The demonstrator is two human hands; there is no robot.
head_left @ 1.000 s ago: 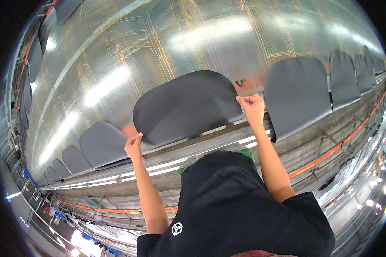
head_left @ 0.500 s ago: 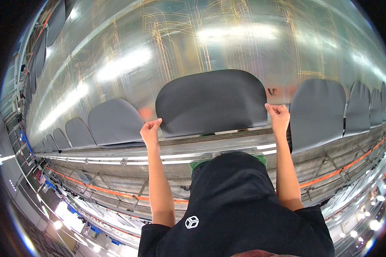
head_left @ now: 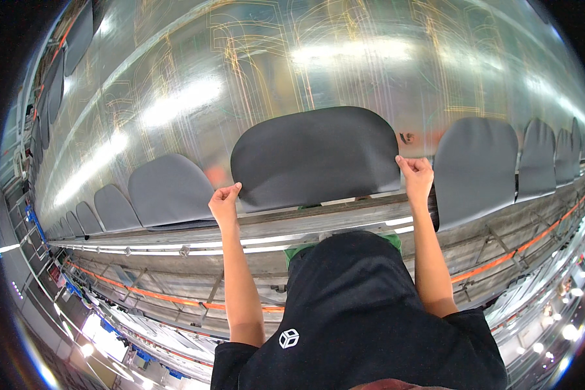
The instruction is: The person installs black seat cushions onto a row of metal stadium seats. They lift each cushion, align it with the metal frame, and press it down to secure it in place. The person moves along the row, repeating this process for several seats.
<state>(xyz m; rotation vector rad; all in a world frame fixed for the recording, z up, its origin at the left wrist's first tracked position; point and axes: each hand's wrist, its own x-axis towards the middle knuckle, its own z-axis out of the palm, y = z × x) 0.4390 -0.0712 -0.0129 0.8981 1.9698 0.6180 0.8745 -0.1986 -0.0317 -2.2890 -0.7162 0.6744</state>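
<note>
A dark, rounded flat panel [head_left: 315,156], like flexible sheet material, lies at the near edge of a shiny metal table in front of me. My left hand [head_left: 224,204] pinches its left edge near the lower corner between thumb and fingers. At the opposite side, my right hand [head_left: 417,174] grips the right edge in the same way, a little higher up. The panel's straight side faces me and runs along the table's edge.
Yellow curved outlines mark the metal table [head_left: 344,78]. Similar grey panels lie along its near edge, one grey panel [head_left: 169,190] to the left and another grey panel [head_left: 476,172] to the right. An orange rail [head_left: 237,304] runs behind me.
The whole view has shifted slightly, so the table and panels sit a little further left. Both hands keep their pinch on the dark panel, which looks almost unmoved between them.
</note>
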